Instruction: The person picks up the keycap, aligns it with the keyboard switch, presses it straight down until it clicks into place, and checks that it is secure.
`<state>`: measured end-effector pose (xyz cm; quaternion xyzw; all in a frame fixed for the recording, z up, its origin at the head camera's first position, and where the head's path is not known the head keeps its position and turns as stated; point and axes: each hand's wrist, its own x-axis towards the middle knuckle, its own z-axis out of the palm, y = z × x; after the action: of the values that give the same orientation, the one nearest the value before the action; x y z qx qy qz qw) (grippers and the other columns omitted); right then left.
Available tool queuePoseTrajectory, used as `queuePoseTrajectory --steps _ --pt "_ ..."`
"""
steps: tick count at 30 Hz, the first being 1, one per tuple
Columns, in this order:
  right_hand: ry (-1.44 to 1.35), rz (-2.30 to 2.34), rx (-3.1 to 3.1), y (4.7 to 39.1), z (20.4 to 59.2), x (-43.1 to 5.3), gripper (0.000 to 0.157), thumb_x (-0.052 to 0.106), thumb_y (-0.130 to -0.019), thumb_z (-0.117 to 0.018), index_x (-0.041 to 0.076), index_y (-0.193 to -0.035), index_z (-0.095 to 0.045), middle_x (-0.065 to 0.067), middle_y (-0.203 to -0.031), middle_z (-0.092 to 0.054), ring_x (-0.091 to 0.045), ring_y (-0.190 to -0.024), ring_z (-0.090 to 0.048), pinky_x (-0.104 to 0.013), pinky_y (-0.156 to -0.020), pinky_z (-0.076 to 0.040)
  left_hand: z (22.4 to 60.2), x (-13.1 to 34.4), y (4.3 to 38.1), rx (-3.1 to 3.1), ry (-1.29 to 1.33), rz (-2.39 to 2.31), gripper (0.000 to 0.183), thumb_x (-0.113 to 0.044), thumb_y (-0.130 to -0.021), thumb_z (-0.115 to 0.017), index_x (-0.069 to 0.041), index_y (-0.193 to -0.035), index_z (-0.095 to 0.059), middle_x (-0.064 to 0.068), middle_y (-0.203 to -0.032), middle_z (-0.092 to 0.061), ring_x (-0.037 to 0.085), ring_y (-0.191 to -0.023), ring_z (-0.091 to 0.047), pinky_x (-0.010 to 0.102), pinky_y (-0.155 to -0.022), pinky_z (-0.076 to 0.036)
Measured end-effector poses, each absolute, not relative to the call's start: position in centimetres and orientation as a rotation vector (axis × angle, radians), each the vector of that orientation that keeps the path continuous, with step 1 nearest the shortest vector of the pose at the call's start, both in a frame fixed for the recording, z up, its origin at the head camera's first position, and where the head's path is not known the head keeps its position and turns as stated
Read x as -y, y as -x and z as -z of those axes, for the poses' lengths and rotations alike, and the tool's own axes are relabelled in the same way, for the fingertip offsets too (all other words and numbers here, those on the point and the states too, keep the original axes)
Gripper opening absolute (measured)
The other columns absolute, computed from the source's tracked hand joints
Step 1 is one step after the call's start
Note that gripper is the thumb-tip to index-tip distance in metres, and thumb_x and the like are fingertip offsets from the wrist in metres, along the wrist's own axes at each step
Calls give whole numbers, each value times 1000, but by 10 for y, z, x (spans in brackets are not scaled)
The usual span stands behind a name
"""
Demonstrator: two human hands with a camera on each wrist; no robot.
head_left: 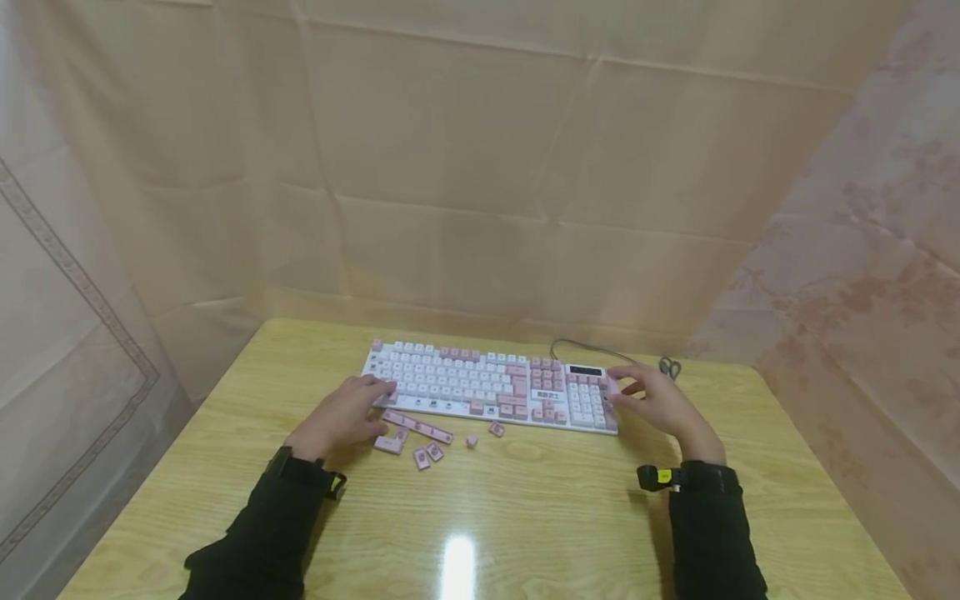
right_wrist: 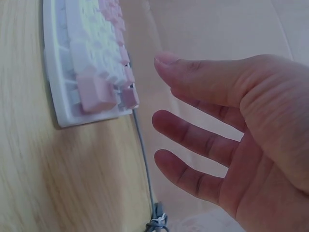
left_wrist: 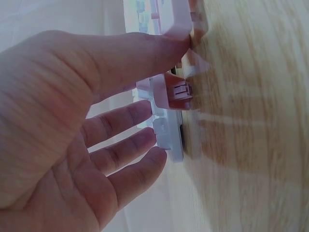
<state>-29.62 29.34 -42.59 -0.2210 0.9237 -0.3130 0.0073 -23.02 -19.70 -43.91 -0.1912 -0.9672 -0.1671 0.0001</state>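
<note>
A white and pink keyboard (head_left: 450, 379) lies across the table. My left hand (head_left: 341, 417) is at its left end, fingertips on or just over the lower left keys. In the left wrist view, the left thumb (left_wrist: 140, 58) is against or close to a pink keycap (left_wrist: 176, 19). Another pink keycap (left_wrist: 169, 92) shows its stem below the thumb; the index finger is mostly hidden. My right hand (head_left: 660, 404) hovers by the keyboard's right end, fingers spread and bent slightly. The right wrist view shows a gap between this hand (right_wrist: 241, 130) and the keyboard (right_wrist: 87, 72).
A long pink spacebar (head_left: 417, 426) and several loose pink keycaps (head_left: 435, 452) lie in front of the keyboard. The keyboard's cable (head_left: 585, 343) runs behind it to a tied bundle (head_left: 670, 367) at the right. A hanging cloth (head_left: 450, 208) closes off the back.
</note>
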Motion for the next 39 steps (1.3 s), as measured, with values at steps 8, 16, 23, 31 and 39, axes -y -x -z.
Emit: queuePoseTrajectory --steps 8,16,23,31,39 --pt "634 985 -2871 296 433 -293 42 12 -85 -68 3 -124 -59 -20 -125 -56 -33 -94 -62 -49 -76 -51 439 197 230 3044 593 528 63 -22 -80 -73 -5 -136 -51 19 -136 -50 37 -125 -42 50 -102 -33" --pt "556 929 -2861 300 441 -292 42 16 -84 -70 7 -123 -61 -21 -125 -56 -33 -97 -60 -47 -78 -51 438 197 231 3045 598 508 63 -22 -79 -73 -5 -135 -51 18 -135 -51 37 -124 -43 50 -101 -34" --pt "545 927 -2871 303 444 -291 39 14 -84 -70 8 -122 -62 -22 -125 -56 -33 -96 -60 -48 -78 -50 439 197 231 3051 586 508 63 -22 -79 -73 -5 -135 -51 19 -135 -51 37 -124 -43 51 -101 -34" --pt "526 889 -2895 306 446 -290 38 16 -84 -70 8 -120 -64 -19 -118 -59 -27 -89 -60 -42 -73 -51 439 197 231 3048 586 518 63 -22 -79 -73 -5 -136 -51 18 -135 -51 36 -124 -43 50 -102 -34" --pt "516 883 -2890 305 446 -289 38 15 -84 -69 6 -121 -63 -19 -116 -59 -29 -90 -60 -42 -73 -52 440 197 230 3050 582 508 63 -21 -79 -74 -6 -136 -51 18 -134 -52 36 -124 -43 50 -101 -34"
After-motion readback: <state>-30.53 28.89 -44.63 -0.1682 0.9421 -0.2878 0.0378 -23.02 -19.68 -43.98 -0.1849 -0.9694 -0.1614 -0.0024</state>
